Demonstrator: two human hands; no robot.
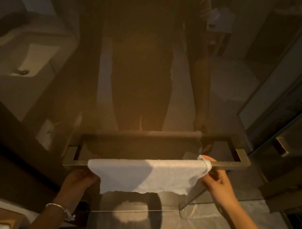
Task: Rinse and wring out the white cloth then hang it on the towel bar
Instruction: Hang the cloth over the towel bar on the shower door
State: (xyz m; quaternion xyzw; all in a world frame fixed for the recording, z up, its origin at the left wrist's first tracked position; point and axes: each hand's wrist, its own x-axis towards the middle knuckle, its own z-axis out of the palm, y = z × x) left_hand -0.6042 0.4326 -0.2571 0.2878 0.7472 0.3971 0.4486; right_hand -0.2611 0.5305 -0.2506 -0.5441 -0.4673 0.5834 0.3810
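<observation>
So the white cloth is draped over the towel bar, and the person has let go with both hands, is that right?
Not quite. The white cloth is draped over the towel bar, but the person has not let go. In the head view the right hand pinches the cloth's right corner at the bar, and the left hand holds its lower left edge.

white cloth [148, 172], brass-toned towel bar [229, 164]

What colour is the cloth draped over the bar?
White cloth, seen in the head view.
</observation>
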